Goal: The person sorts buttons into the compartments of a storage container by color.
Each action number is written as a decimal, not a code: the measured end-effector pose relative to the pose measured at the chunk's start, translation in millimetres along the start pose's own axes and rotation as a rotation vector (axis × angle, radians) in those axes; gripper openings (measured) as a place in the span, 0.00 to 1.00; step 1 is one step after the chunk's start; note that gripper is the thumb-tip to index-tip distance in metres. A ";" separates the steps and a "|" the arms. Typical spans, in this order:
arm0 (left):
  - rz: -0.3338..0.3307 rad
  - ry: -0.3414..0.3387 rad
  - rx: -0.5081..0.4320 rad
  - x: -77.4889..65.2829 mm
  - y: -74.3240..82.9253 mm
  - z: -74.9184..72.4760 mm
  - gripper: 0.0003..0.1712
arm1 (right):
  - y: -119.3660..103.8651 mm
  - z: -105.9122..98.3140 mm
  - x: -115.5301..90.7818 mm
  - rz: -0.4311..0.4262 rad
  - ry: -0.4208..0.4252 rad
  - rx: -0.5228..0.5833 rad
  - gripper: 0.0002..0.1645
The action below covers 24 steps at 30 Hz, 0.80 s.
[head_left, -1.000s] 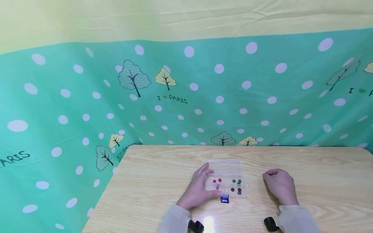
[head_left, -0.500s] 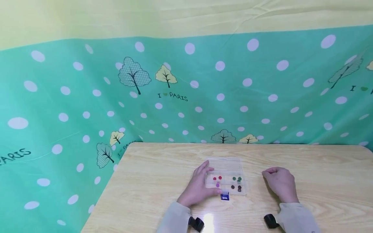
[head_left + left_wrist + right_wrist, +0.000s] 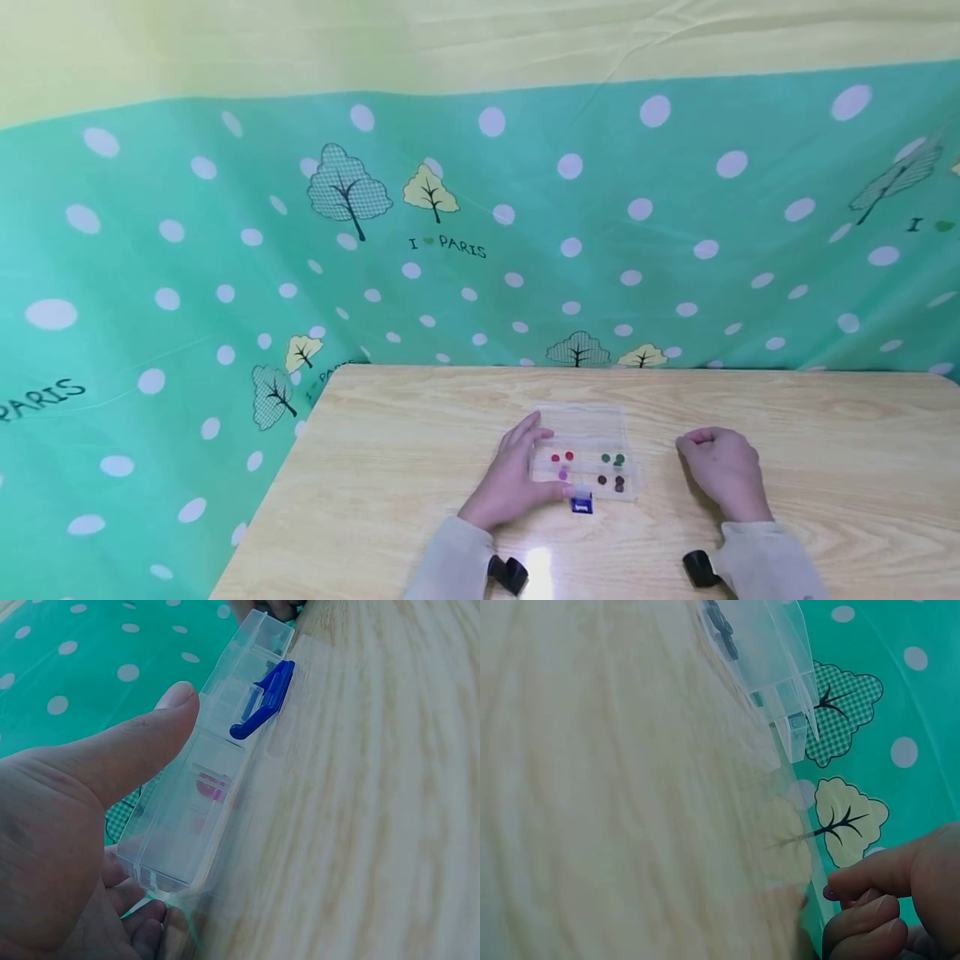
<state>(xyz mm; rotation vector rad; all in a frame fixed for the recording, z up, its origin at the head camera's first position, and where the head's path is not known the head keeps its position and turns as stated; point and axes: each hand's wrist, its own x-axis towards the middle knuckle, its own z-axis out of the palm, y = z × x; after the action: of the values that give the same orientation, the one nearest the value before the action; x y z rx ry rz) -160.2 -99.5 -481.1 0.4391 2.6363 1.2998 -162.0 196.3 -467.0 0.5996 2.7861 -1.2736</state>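
Observation:
A clear plastic compartment box (image 3: 581, 422) lies on the table with its lid raised toward the back. Around its left side my left hand (image 3: 510, 482) holds it, thumb along the front wall and fingers toward the back. A blue latch (image 3: 266, 703) hangs from the front edge, just right of the thumb. Small round pieces, perhaps beads, sit in separate compartments: red (image 3: 569, 456), purple (image 3: 563, 474), green (image 3: 619, 459) and dark brown (image 3: 602, 480). Right of the box, my right hand (image 3: 722, 468) pinches a tiny dark purple bead (image 3: 829, 893), mostly hidden by the fingertips.
The light wood table (image 3: 405, 450) extends around both hands. Behind and to the left hangs a green dotted cloth (image 3: 450, 317) with printed trees. Each wrist wears a black camera, such as the right one (image 3: 701, 569).
The head view has tipped slightly downward, so everything appears a little higher. Both hands and the box keep their places.

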 end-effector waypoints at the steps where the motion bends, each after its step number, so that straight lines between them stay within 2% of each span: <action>1: 0.004 0.001 0.002 0.5 0.1 -0.1 0.52 | -0.7 -0.6 -0.5 -0.001 0.000 0.004 0.20; 12: 0.009 -0.002 0.014 2.6 -0.3 0.1 0.51 | -8.2 -8.2 -5.4 -0.071 -0.013 0.004 0.23; 24: -0.001 -0.007 -0.001 0.8 2.4 -1.4 0.51 | -25.0 -9.3 -20.1 -0.129 0.012 -0.003 0.21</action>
<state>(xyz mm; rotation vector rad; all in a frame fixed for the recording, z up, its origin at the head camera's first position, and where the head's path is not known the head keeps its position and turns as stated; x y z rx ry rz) -160.9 -98.8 -478.3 0.4409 2.6301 1.2968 -150.9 181.5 -439.2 0.4358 2.8785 -1.2903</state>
